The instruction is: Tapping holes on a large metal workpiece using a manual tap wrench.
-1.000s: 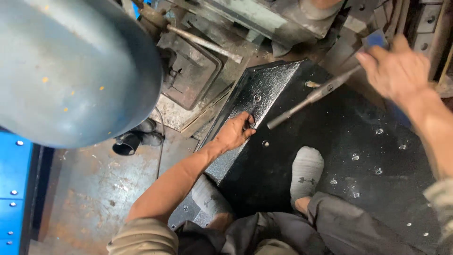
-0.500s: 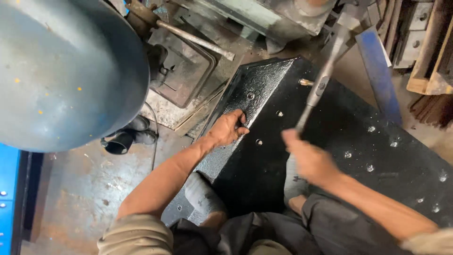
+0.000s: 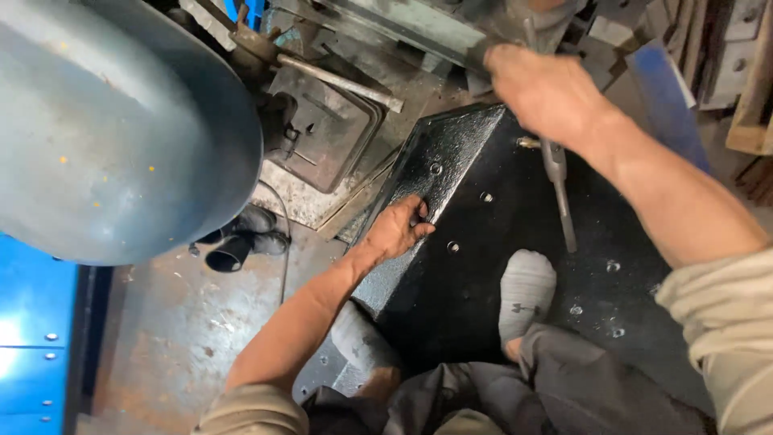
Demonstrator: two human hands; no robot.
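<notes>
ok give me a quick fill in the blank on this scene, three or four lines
1. The left hand rests on the ____ metal plate.
2. The right hand grips a long metal ____.
3. A foot in a ____ sock presses on the plate.
4. The blue-grey drum sits on the person's ____ side.

Missing words: black; tool; grey; left

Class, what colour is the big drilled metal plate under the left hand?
Glossy black plate, clearest in the head view.
</notes>
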